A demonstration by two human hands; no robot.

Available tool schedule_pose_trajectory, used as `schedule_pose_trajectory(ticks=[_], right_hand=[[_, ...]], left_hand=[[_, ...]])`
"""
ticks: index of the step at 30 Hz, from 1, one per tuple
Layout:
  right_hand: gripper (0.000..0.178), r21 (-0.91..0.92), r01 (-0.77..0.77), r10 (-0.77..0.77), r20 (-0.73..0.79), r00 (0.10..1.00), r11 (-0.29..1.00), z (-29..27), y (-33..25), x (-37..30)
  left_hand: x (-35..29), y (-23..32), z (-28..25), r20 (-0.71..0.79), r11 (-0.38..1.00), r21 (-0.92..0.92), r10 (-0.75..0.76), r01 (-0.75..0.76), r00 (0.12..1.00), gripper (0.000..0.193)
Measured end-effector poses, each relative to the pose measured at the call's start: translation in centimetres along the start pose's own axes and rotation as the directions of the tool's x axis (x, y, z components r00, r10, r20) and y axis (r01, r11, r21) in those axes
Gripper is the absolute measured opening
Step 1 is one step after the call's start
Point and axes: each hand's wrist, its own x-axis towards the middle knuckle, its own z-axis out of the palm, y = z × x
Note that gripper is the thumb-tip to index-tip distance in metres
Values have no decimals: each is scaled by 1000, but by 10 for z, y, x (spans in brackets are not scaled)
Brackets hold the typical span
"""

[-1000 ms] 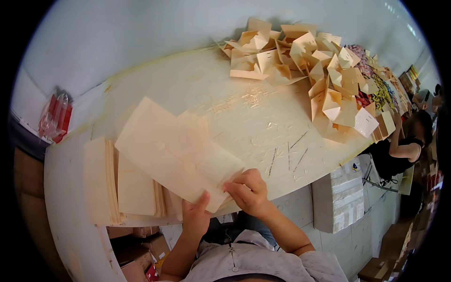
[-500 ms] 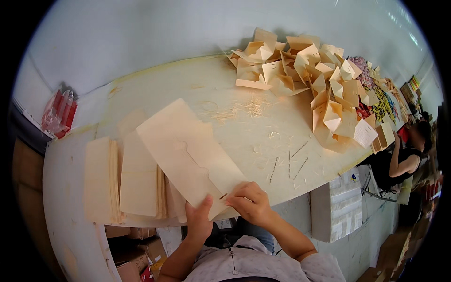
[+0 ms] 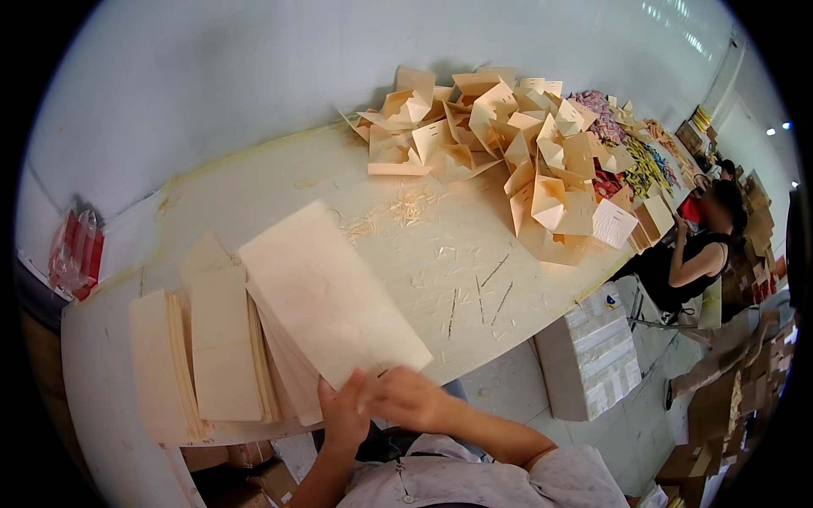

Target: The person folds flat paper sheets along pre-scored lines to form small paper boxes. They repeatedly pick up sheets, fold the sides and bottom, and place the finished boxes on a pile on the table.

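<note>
A cream card sheet is tilted over the near part of the table. At its lower end my left hand grips it, thumb on the upper face. Close beside that hand is my right hand, slightly blurred, its fingers drawn together at a small dark slot near the sheet's lower edge. What those fingers pinch, if anything, is hidden. Left of the held sheet lie stacks of similar flat sheets, and another stack sits farther left.
Folded cream card pieces are heaped at the back right. Small offcut strips and scraps are scattered mid-table. A red packet in clear plastic lies at left. Below the right edge stands a taped white box. A co-worker sits beyond.
My view has shifted, so the table's things sit farther left. The curved cut and flap seen on the held sheet no longer show. My right hand has come closer to my left.
</note>
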Motion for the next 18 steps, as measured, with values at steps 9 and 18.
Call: schedule_pose_trajectory(ticks=[9,18], right_hand=[[62,286,-685,743,-252,621,670,-42,31,20],[55,104,-680,642,253,724,726,-51,23,4]], left_hand=[[-12,-11,-9,246,973,227,-93,36,965,45],[10,38,-21,247,908,-385,-70,165,966,45]])
